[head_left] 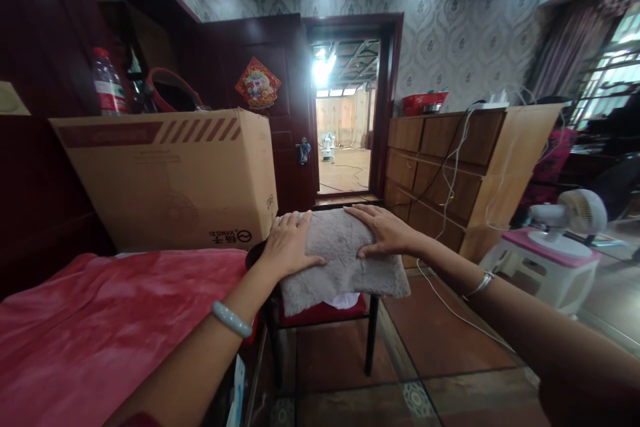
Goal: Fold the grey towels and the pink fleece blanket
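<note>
A grey plush piece (340, 250), like a small fluffy cushion or folded cloth, lies over a dark-framed chair with a red seat (324, 313). My left hand (293, 245) rests on its left part, fingers stretched toward the far edge and thumb spread inward. On the right part lies my right hand (383, 230), its fingers reaching across the top and the thumb apart. Both palms face down on the plush surface. Some white fabric (344, 300) peeks out beneath its front edge. How thick the plush piece is, I cannot tell.
A big cardboard box (180, 180) stands left, beyond a pink-red blanket (125, 320). To the right are a wooden drawer cabinet (450, 167) with hanging white cables (453, 180) and a small fan (570, 217) on a plastic stool (545, 260). An open doorway (345, 127) lies ahead.
</note>
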`<state>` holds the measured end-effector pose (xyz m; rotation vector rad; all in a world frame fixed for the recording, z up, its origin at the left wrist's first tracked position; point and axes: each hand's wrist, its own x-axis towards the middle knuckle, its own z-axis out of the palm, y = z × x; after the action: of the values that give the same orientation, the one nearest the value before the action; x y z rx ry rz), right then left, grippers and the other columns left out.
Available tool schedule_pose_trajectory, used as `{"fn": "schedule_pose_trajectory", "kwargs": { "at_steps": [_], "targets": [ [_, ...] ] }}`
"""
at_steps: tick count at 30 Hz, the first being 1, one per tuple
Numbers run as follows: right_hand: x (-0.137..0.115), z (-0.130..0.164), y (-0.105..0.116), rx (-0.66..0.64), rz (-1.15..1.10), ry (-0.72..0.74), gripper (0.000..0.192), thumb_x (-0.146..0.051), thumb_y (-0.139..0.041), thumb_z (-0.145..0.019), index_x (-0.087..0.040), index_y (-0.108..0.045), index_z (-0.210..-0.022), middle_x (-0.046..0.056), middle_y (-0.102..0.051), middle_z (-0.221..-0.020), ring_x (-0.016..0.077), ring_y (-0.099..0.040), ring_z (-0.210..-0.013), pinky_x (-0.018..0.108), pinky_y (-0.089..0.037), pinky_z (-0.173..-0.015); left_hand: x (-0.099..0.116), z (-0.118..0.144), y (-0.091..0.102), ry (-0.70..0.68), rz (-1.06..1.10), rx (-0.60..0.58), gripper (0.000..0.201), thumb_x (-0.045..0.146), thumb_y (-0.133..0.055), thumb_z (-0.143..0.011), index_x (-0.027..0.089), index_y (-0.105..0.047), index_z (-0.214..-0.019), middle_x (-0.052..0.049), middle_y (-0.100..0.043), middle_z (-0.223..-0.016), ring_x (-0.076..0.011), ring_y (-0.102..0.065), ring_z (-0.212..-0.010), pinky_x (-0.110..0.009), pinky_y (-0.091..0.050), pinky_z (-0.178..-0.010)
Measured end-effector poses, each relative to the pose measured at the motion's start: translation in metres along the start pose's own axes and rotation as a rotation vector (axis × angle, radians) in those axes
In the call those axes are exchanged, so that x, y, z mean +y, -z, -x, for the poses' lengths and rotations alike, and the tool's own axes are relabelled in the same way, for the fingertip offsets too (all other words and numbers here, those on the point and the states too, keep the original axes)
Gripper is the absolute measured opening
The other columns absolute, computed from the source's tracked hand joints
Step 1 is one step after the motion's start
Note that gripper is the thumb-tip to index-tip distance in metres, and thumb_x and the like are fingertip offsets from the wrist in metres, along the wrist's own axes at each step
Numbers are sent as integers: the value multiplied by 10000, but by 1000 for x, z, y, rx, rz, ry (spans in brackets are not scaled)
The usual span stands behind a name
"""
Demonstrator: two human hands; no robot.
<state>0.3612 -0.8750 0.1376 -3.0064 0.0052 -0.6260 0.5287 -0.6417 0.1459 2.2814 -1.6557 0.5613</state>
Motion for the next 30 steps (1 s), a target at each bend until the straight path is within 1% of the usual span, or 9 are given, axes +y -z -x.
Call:
{"fn": "schedule_pose_trajectory", "kwargs": {
  "at_steps": [3,6,14,16,19,21,22,26,30],
  "targets": [
    [-2,1,-4,54,-4,-4,1104,-727,-775,-652,-274,-348,-1564,166,-461,-1504,425,-443,-1337,573,-348,-1093,-8,-1,-3,-34,-17,11,1089,685,-806,-611,165,-412,-1484,-208,-547,-1365,-407,-497,-1250,-533,-361,-1078],
    [-6,2,-7,95,3,-31,1039,-692,-775,-672,-280,-386,-1542,156,-518,-1440,424,-476,-1290,573,-369,-1067,-15,-3,-3,-75,5,-9,1080,691,-803,-617,156,-423,-1474,-200,-560,-1347,-395,-514,-1235,-505,-373,-1078],
    [-6,2,-8,80,-4,-56,1056,-724,-759,-672,-219,-407,-1530,180,-483,-1474,421,-451,-1320,570,-346,-1096,-24,-6,0,-136,57,-56,1138,673,-821,-603,139,-382,-1507,-219,-527,-1396,-405,-480,-1292,-512,-324,-1132],
    [-3,2,-5,47,-23,-30,1096,-731,-758,-670,-210,-370,-1552,185,-437,-1518,418,-416,-1363,568,-319,-1125,-26,-5,2,-142,77,-89,1159,639,-841,-593,163,-352,-1530,-221,-471,-1468,-416,-439,-1341,-528,-300,-1151],
    [7,8,-1,-3,-54,20,1215,-725,-777,-644,-202,-243,-1602,193,-287,-1613,420,-287,-1457,580,-255,-1169,-31,-3,6,-141,124,-131,1191,621,-861,-559,247,-320,-1552,-187,-285,-1617,-447,-318,-1435,-577,-258,-1173],
    [15,14,1,-28,-66,32,1281,-710,-793,-630,-201,-160,-1621,197,-191,-1647,419,-207,-1492,583,-225,-1184,-37,0,8,-135,139,-153,1222,631,-868,-527,277,-314,-1557,-164,-182,-1660,-465,-237,-1472,-603,-228,-1183],
    [19,17,2,-39,-75,31,1300,-699,-800,-628,-196,-133,-1624,202,-169,-1652,416,-193,-1498,578,-223,-1189,-40,1,9,-129,138,-169,1237,634,-870,-516,277,-311,-1561,-163,-171,-1662,-470,-218,-1478,-605,-222,-1185],
    [31,25,1,-52,-140,19,1322,-649,-837,-615,-200,-113,-1625,206,-242,-1621,402,-303,-1459,533,-295,-1176,-54,3,8,-128,121,-224,1289,616,-879,-502,273,-267,-1584,-179,-293,-1592,-455,-297,-1436,-575,-279,-1168],
    [32,24,-6,-16,-153,-13,1277,-591,-859,-620,-207,-157,-1614,212,-353,-1542,391,-407,-1387,529,-346,-1145,-62,3,1,-182,136,-188,1222,528,-883,-561,311,-251,-1584,-152,-391,-1520,-401,-387,-1386,-533,-345,-1142]
  ]
}}
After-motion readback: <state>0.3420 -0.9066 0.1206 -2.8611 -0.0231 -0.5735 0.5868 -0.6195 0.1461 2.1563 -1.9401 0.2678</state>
